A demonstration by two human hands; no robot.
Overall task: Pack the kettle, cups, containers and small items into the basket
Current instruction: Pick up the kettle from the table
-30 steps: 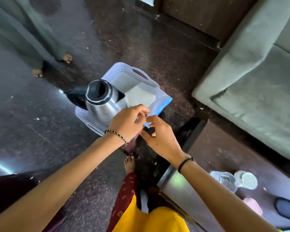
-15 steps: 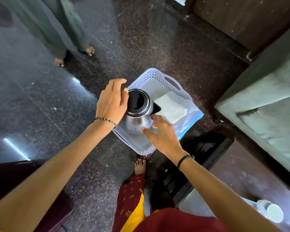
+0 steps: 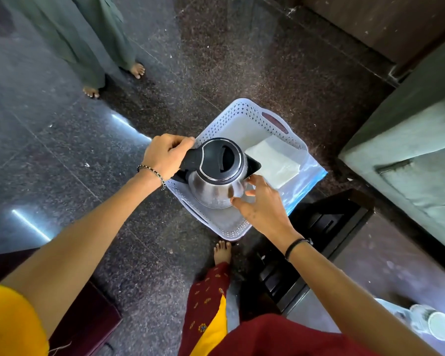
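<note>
A steel kettle [image 3: 213, 188] with a black lid stands upright in the white perforated basket [image 3: 237, 113] on the floor. My left hand [image 3: 165, 156] grips the kettle's black handle on its left side. My right hand [image 3: 261, 204] rests open against the kettle's lower right side, fingers spread. A clear bag with a blue strip and a white folded item [image 3: 272, 160] lies in the basket's right half, partly over the rim. A clear container with a white lid [image 3: 432, 322] stands on the low table at bottom right.
A dark low table [image 3: 365, 258] stands right of the basket. A grey sofa [image 3: 416, 150] fills the right side. Another person's feet [image 3: 113, 80] stand on the floor at top left. My own foot [image 3: 222, 251] is just below the basket.
My left hand has gone from the bag to the kettle's handle and closed on it. My right hand has come against the kettle's side. The kettle's handle is now turned left.
</note>
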